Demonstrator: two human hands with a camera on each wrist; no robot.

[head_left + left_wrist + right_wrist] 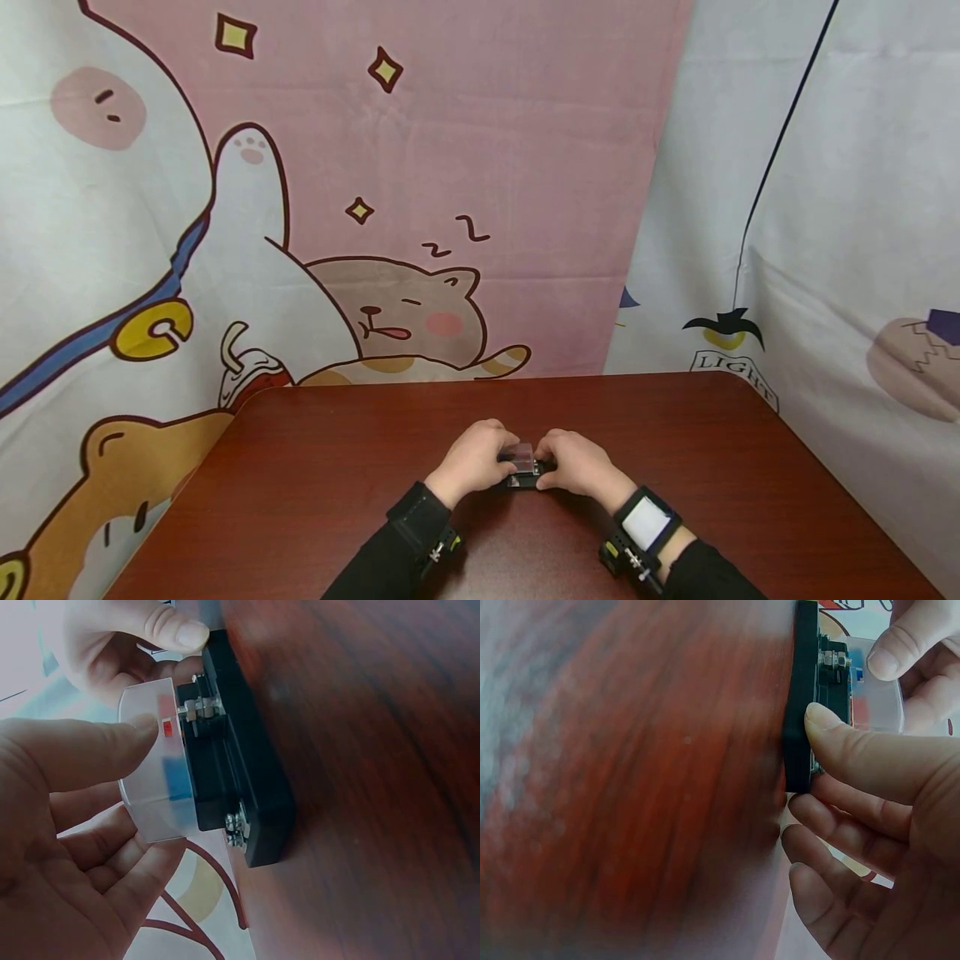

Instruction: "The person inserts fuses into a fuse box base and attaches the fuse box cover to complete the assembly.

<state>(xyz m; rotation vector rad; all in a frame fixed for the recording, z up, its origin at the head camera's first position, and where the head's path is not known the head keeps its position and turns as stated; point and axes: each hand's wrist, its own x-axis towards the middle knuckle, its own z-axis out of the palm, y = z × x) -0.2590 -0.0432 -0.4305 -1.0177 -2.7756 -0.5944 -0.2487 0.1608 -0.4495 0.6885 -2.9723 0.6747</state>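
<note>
A small black block (525,480) with screws and a clear plastic cover (517,454) lies on the red-brown table (315,467), near its front middle. My left hand (474,457) holds it from the left, and in the left wrist view its thumb (112,746) presses the clear cover (154,802) with the fingers curled below. My right hand (579,462) holds it from the right. In the right wrist view that thumb (840,735) lies on the edge of the black base (801,690). A red and a blue patch show through the cover.
Cartoon-printed cloth (420,167) hangs behind the table and along both sides. Dark wood stretches out left and right of the hands. Each wrist carries a strapped camera mount (645,521).
</note>
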